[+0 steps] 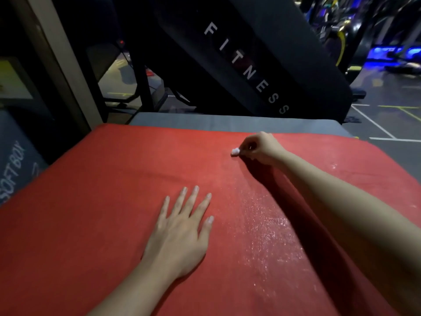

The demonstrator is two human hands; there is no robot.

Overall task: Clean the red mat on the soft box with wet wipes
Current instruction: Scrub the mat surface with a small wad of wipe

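Note:
A red mat (95, 183) covers the top of a grey soft box (227, 121), whose far edge shows beyond it. My left hand (182, 226) lies flat on the mat near the middle, fingers straight and spread. My right hand (259, 145) reaches to the far right part of the mat and pinches a small bunched white wet wipe (235, 151) against the surface. A glistening wet streak (266, 229) runs down the mat on the right side, between my two arms.
A second grey block marked SOFT BOX (13, 169) stands at the left. Behind the box leans a black machine panel lettered FITNESS (246, 69). Gym floor with white lines (373, 124) and blue-lit equipment (387, 51) lies at the far right.

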